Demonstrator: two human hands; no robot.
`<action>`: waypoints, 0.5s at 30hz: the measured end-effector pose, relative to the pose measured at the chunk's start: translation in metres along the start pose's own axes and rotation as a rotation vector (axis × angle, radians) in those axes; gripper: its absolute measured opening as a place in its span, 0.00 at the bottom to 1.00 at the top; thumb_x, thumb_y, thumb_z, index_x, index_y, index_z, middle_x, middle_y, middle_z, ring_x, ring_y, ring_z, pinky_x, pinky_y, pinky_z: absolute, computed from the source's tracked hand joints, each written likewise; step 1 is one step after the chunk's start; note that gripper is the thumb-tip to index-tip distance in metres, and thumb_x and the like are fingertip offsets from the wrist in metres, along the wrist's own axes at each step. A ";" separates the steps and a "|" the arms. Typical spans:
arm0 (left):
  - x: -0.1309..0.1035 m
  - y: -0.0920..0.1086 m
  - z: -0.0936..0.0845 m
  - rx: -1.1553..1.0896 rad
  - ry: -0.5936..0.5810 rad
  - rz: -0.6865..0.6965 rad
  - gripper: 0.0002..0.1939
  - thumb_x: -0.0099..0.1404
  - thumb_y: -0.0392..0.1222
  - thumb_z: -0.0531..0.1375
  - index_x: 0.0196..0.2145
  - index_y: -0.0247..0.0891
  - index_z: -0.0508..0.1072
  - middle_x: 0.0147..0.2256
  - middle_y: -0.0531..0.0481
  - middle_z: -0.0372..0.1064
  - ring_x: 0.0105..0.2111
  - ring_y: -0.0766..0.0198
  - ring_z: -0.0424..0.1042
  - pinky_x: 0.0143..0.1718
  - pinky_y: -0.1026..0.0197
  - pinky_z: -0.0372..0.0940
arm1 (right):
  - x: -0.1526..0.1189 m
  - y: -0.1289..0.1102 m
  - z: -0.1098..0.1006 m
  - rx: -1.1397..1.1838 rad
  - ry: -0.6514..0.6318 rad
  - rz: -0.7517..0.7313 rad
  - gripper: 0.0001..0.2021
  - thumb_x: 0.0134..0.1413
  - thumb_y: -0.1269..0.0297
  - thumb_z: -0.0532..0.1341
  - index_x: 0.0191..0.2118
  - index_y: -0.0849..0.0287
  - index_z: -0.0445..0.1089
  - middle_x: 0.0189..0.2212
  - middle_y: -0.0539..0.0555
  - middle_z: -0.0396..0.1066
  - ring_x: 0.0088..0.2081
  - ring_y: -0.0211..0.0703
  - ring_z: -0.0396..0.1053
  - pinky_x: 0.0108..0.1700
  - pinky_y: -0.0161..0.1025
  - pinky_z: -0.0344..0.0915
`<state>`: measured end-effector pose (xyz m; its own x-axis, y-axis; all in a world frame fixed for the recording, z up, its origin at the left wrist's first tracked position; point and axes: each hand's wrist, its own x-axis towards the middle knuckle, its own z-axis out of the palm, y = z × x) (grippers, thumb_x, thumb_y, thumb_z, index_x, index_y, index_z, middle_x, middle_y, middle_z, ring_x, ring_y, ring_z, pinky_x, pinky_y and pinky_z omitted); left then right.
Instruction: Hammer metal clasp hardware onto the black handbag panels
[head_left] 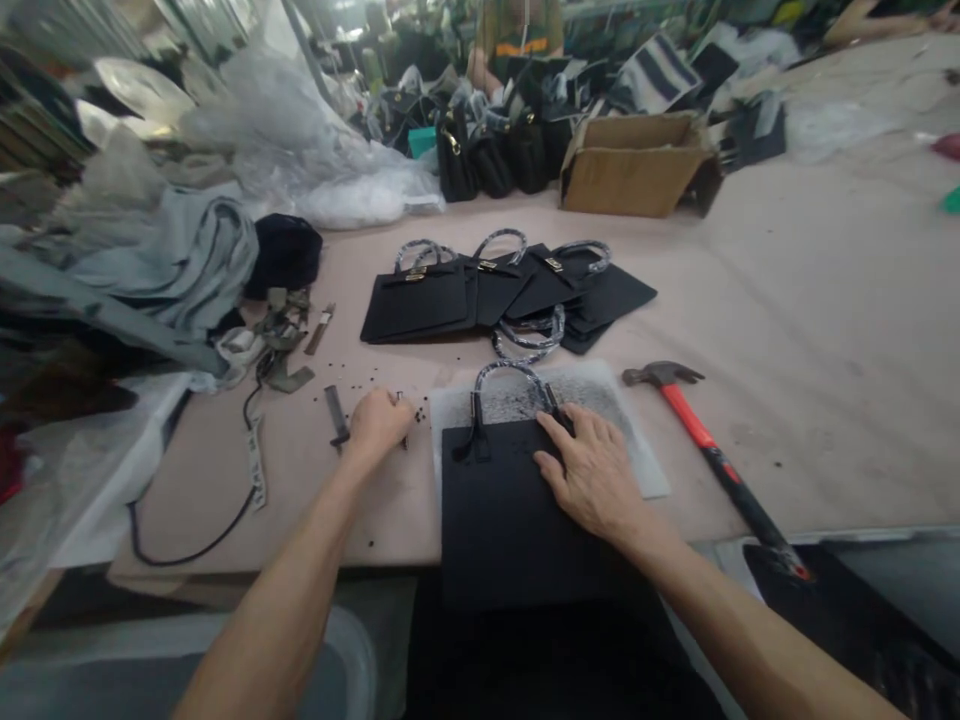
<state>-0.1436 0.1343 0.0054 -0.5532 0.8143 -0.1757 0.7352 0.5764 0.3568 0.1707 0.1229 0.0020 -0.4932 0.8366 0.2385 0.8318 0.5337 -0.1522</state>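
A black bag panel (510,510) with a plastic-wrapped curved handle (514,370) lies over the table's front edge, its upper part on a translucent sheet (637,450). My right hand (589,465) rests on the panel's upper right with fingers spread, by the handle's right end. To the left of the panel, my left hand (379,425) is closed, fingertips together at a small thin metal tool (403,425). Tiny dark pieces are scattered around that hand. Just left of it lies a dark metal tool (335,415).
A hammer (697,425) with a red and black handle lies at the right. Behind are stacked black panels with handles (424,300), a cardboard box (634,165) and black bags (491,155). Cloth (187,250) and a cord (195,555) are at the left. A person (517,35) is across the table.
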 end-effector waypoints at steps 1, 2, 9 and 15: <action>-0.005 -0.006 0.001 -0.127 0.028 -0.008 0.08 0.61 0.41 0.57 0.25 0.37 0.68 0.26 0.41 0.74 0.34 0.48 0.78 0.34 0.55 0.69 | 0.000 0.000 0.000 0.010 -0.004 0.004 0.23 0.67 0.56 0.55 0.63 0.57 0.67 0.59 0.65 0.64 0.60 0.60 0.60 0.60 0.56 0.57; -0.012 -0.009 0.002 -0.296 0.047 -0.030 0.07 0.62 0.42 0.56 0.28 0.37 0.68 0.26 0.43 0.74 0.31 0.51 0.78 0.32 0.56 0.70 | 0.000 0.000 -0.001 0.021 -0.007 0.007 0.23 0.67 0.56 0.55 0.63 0.57 0.67 0.59 0.66 0.63 0.60 0.60 0.60 0.60 0.56 0.57; -0.090 0.041 0.019 -1.344 -0.111 0.027 0.25 0.56 0.44 0.68 0.48 0.37 0.64 0.31 0.52 0.76 0.30 0.59 0.80 0.33 0.60 0.75 | -0.001 -0.001 -0.003 0.060 -0.023 0.023 0.23 0.66 0.56 0.57 0.63 0.58 0.67 0.60 0.66 0.63 0.61 0.61 0.58 0.61 0.55 0.55; -0.109 0.088 0.050 -1.301 -0.181 0.266 0.10 0.63 0.43 0.65 0.39 0.35 0.73 0.35 0.47 0.78 0.36 0.62 0.80 0.39 0.61 0.76 | -0.001 0.000 -0.002 0.077 -0.027 0.033 0.24 0.65 0.56 0.58 0.63 0.57 0.67 0.60 0.65 0.63 0.61 0.61 0.58 0.61 0.55 0.54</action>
<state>0.0006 0.0999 0.0094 -0.3188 0.9467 -0.0467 -0.1488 -0.0014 0.9889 0.1721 0.1215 0.0039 -0.4732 0.8566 0.2059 0.8265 0.5125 -0.2328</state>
